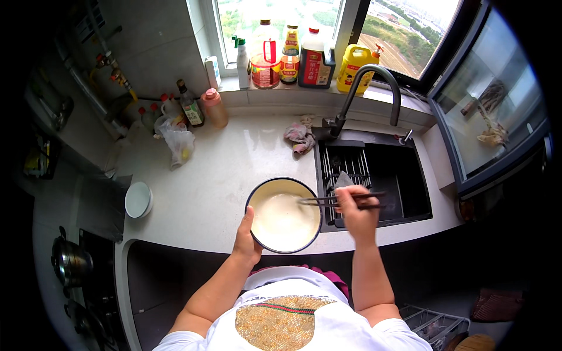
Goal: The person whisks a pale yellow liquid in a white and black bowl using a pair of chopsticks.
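A cream-coloured bowl (pixel 256 202) with a dark blue rim sits at the counter's front edge, just left of the sink. Pale, creamy liquid batter (pixel 284 219) fills its lower part. My left hand (pixel 246 238) grips the bowl's left side, thumb up at the rim and the other fingers hidden beneath. In my right hand (pixel 357 215) is a pair of dark chopsticks (pixel 328 202), slightly smeared by motion. Their tips reach over the right rim into the batter, while their back ends stick out past my hand over the sink.
A black sink (pixel 410 181) with a rack (pixel 351 167) and tall tap (pixel 380 70) lies right. A crumpled cloth (pixel 300 137) is behind the bowl. Left stand a small white bowl (pixel 139 200), plastic bag (pixel 177 140) and bottles. More bottles line the windowsill; an open window pane (pixel 492 105) juts in.
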Motion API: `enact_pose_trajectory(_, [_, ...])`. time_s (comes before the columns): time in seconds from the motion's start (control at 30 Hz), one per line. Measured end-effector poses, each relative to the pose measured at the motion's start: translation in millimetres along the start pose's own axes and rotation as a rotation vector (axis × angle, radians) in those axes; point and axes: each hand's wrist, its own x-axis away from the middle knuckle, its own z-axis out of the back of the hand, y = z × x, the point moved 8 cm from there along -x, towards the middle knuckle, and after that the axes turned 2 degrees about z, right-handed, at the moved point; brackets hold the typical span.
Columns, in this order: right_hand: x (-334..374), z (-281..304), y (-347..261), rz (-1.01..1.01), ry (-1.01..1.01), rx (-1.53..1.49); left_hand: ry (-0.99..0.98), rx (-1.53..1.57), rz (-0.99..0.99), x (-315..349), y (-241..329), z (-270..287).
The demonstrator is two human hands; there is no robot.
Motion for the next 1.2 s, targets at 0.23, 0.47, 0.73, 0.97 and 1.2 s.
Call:
enact_pose_trajectory(0.23, [8.1, -9.5, 14.6, -0.301, -0.308, -0.076, -0.016, 0.003, -0.027, 0.1, 12.8, -1.6])
enact_pose_trajectory(0.47, [10.0, -13.8, 14.5, -0.027, -0.087, -0.134, -0.017, -0.011, -0.019, -0.9, 2.4, -9.4])
enact_pose_trajectory(0.73, [-7.8, 17.2, 14.6, -0.193, -0.052, -0.006, 0.000, -0.001, -0.015, 1.0, 10.4, 0.6])
enact_pose_trajectory(0.97, [17.3, -35.2, 18.8, -0.203, -0.290, -0.223, -0.016, 0.020, -0.027, -2.2, 7.4, -3.8])
enact_pose_trajectory(1.2, [-7.6, 6.8, 11.5, -0.073, -0.015, -0.060, -0.019, 0.027, -0.042, -3.2, 9.7, 1.0])
